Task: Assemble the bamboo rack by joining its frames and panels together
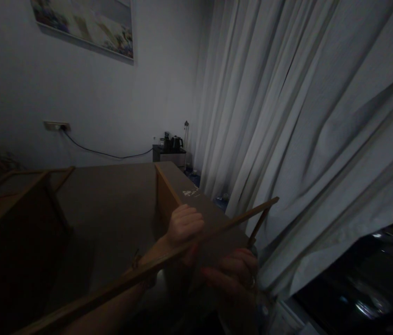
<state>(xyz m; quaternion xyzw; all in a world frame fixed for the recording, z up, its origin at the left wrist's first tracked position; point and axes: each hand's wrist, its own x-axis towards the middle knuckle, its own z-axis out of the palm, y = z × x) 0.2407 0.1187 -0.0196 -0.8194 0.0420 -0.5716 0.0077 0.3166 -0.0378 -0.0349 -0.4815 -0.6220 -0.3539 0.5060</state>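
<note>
A brown wooden piece of furniture [112, 204] lies in front of me, its flat panel facing up and side boards standing at left and right. My left hand [183, 226] is closed over the top edge of the right side board [196, 204]. My right hand [235, 275], with a ring on one finger, curls around the near end of that same board, lower down. A thin wooden rail [231, 222] runs slantwise from the lower left, across my left wrist, to a corner near the curtain.
Pale curtains [304, 139] hang close on the right. A small dark cabinet with a kettle [172, 148] stands in the far corner. A cable runs from a wall socket [56, 125], under a framed picture [88, 25]. Something dark and shiny [363, 288] lies at the lower right.
</note>
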